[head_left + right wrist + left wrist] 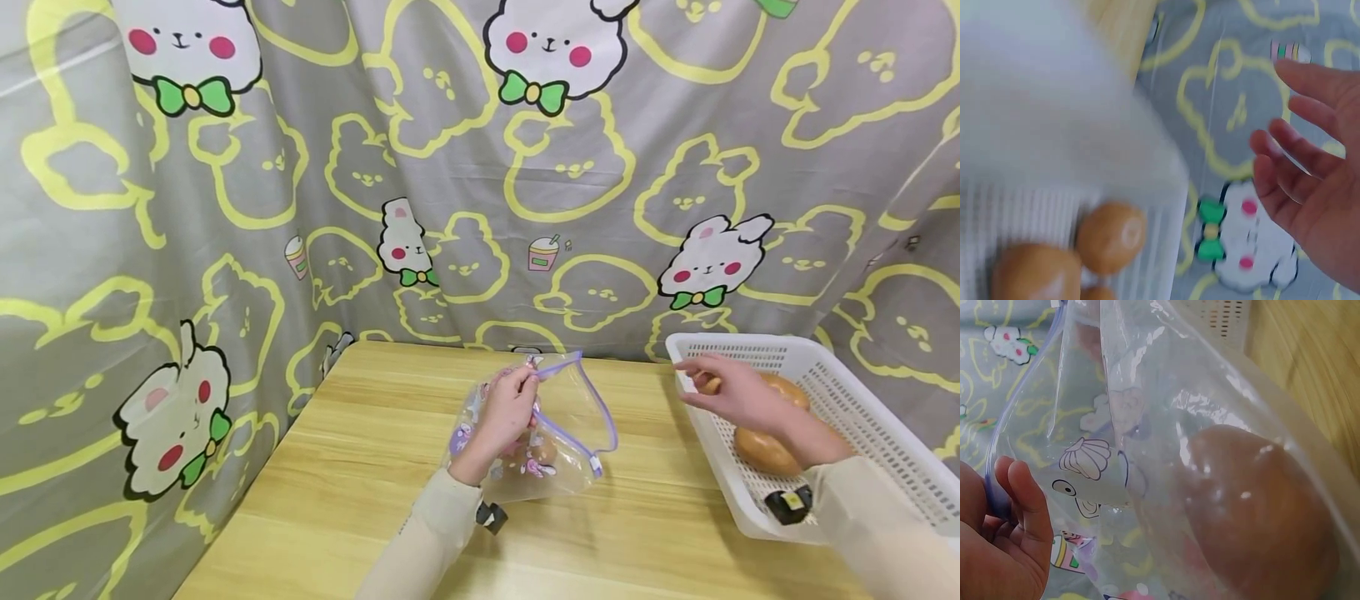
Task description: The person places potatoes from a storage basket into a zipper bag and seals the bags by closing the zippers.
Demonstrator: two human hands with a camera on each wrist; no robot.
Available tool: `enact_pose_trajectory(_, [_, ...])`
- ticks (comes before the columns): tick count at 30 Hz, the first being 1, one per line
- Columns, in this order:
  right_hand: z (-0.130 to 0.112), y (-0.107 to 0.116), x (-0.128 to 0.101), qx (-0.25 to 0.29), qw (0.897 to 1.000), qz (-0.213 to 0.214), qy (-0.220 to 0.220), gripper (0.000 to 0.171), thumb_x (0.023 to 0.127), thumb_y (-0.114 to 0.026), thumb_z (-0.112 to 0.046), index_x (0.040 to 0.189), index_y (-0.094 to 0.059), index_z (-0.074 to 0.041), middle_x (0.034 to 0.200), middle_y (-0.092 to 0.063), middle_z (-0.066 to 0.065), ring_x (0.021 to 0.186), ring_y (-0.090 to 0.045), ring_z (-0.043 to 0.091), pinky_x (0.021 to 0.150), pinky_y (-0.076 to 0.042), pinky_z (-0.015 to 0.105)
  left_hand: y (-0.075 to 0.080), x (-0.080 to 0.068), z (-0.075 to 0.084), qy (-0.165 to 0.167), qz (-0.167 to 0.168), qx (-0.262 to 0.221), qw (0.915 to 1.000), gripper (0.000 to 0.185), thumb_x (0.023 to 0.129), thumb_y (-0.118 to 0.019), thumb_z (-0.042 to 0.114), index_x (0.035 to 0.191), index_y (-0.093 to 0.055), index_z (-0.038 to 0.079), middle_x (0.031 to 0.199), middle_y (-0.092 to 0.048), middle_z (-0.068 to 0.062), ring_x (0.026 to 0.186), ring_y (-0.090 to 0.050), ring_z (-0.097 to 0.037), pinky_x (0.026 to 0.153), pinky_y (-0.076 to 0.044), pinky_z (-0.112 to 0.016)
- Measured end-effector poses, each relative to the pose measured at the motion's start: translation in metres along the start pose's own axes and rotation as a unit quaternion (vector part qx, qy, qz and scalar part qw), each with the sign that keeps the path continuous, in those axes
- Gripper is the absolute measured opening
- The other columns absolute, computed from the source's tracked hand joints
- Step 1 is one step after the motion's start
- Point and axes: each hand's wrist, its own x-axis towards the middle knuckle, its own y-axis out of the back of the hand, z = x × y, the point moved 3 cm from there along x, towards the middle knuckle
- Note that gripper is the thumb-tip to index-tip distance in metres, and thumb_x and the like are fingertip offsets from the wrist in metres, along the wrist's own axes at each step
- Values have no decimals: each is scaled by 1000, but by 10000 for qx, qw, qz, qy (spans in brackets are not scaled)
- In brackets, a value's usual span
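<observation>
My left hand (510,408) pinches a clear zip bag (525,490) near its mouth, above the table. The bag has a purple zip edge, a white slider and printed cartoon figures, and its mouth gapes to the right. Inside it lies a rounded brown bread roll (1260,512), blurred by the plastic. Over the left rim of a white basket (708,475) is my right hand (738,396), fingers loosely bent, holding nothing. Beneath that hand and forearm, glossy brown bread rolls (765,452) sit in the basket, partly hidden; a smaller round one (1112,237) shows in the right wrist view.
The wooden table (360,467) runs back to a grey patterned curtain (465,183), which also hangs along the left and right sides. The long perforated basket fills the table's right side. A black wrist camera (491,517) sits at my left wrist.
</observation>
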Motion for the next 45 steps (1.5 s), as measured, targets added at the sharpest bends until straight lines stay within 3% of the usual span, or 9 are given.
enact_pose_trajectory(4, [30, 12, -17, -20, 9993, -385, -8, 42, 76, -79, -11, 114, -63, -2, 102, -65, 9, 82, -60, 13, 68, -52, 32, 0, 0, -1, 54, 1, 3, 10000, 18, 99, -49, 13, 93, -64, 5, 58, -50, 0, 36, -47, -8, 33, -43, -25])
enact_pose_trajectory(10, [69, 16, -40, -29, 9975, -701, -14, 38, 69, -84, -11, 102, -67, -4, 93, -63, -1, 77, -53, 4, 64, -50, 26, 0, -1, 1, 128, -43, 92, 9999, 19, 99, -49, 15, 88, -63, 7, 56, -49, 0, 36, -48, -10, 32, -40, -24])
enact_pose_trajectory(15, [93, 13, -55, 22, 9903, -1338, -374, 51, 69, -84, -18, 109, -63, 5, 103, -64, 13, 87, -59, 12, 70, -53, 30, 0, -1, 1, 126, -78, 160, 9998, 21, 99, -48, 16, 85, -61, 8, 54, -49, 1, 36, -49, -12, 31, -39, -24])
enact_pose_trajectory(18, [103, 13, -61, 64, 9885, -1453, -404, 58, 68, -84, -17, 112, -60, 11, 108, -62, 23, 90, -59, 12, 71, -53, 30, 0, -1, 0, 195, -81, 175, 9996, 20, 99, -48, 16, 89, -63, 9, 54, -49, 1, 36, -49, -12, 31, -38, -23])
enact_pose_trajectory(22, [111, 13, -64, 165, 9831, -1770, -448, 63, 67, -83, -14, 115, -55, 15, 110, -60, 27, 90, -57, 9, 70, -51, 28, 1, 0, 0, 200, -76, 220, 9995, 19, 99, -48, 16, 93, -64, 9, 55, -49, 1, 36, -48, -10, 31, -38, -23])
enact_pose_trajectory(28, [116, 13, -64, 175, 9717, -2217, -797, 68, 65, -82, -16, 118, -52, 14, 109, -60, 27, 89, -58, 24, 69, -50, 28, 2, 1, -1, 150, -75, 100, 9998, 19, 99, -48, 15, 92, -64, 7, 56, -49, 0, 36, -47, -10, 31, -38, -23])
enact_pose_trajectory(34, [117, 9, -60, 514, 9607, -2550, -965, 63, 65, -77, -3, 118, -51, 16, 104, -59, 24, 77, -52, 17, 61, -46, 23, 2, 2, -1, 117, -76, -39, 9999, 20, 99, -48, 15, 87, -62, 7, 56, -48, 0, 36, -46, -10, 30, -37, -22])
enact_pose_trajectory(45, [118, 7, -59, 665, 9478, -2915, -1107, 62, 60, -73, 5, 116, -51, 17, 101, -58, 27, 87, -58, 35, 67, -50, 27, 5, 3, -1, 174, -23, -156, 9997, 18, 99, -49, 13, 95, -64, 6, 60, -49, -1, 36, -46, -9, 32, -42, -25])
